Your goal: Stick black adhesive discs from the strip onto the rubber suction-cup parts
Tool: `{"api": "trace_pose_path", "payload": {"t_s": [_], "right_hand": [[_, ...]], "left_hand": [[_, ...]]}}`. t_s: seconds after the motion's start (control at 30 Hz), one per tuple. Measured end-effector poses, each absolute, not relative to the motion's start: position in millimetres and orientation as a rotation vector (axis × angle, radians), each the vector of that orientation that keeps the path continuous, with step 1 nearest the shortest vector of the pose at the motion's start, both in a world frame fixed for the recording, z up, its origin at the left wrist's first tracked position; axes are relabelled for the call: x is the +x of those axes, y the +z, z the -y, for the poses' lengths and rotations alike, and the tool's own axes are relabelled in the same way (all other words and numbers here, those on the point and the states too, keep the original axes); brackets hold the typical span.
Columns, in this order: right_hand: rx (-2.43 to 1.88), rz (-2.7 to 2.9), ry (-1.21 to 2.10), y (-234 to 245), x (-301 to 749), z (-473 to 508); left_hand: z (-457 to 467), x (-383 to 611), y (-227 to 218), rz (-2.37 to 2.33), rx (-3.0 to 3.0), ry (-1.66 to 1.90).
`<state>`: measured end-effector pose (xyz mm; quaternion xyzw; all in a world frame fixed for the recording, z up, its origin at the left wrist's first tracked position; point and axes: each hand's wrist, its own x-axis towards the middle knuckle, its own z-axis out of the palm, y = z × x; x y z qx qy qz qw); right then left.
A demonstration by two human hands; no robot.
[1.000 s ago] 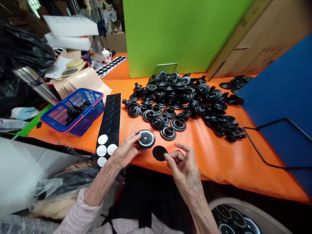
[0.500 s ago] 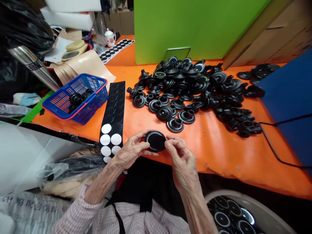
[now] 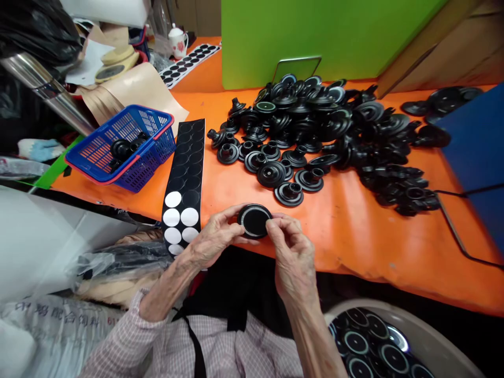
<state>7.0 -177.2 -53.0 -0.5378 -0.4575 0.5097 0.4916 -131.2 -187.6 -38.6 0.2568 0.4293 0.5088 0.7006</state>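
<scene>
My left hand (image 3: 214, 236) is closed on the left rim of a black disc (image 3: 254, 207), thumb on top and fingers beneath. A round black sticker (image 3: 255, 221) lies on the disc's upper face, with a pale ring showing around it. My right hand (image 3: 293, 249) is closed at the disc's right edge, its thumb and forefinger pinched there; the exact contact is partly hidden. To the left lies a black sticker sheet (image 3: 185, 167), where white circles mark the spots whose stickers are gone. Beyond my hands is a pile of stemmed black discs (image 3: 303, 123).
A blue basket (image 3: 151, 149) with several black parts stands at the left on the orange table (image 3: 354, 239). A green panel (image 3: 315, 37) rises behind the pile, a blue panel (image 3: 476, 152) at right. A tub (image 3: 417, 328) of ringed discs sits below the table edge.
The sticker has shifted from off-centre to centred on the disc, so the pale ring now shows nearly all round. Both hands stay at the disc. The camera view has shifted slightly.
</scene>
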Motion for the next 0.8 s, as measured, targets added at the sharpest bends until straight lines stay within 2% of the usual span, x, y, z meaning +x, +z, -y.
{"api": "trace_pose_path", "payload": {"t_s": [0.8], "right_hand": [[-1.418, 1.355, 0.927, -67, -7, 185]], "left_hand": [[189, -130, -46, -1.100, 0.524, 1.193]]}}
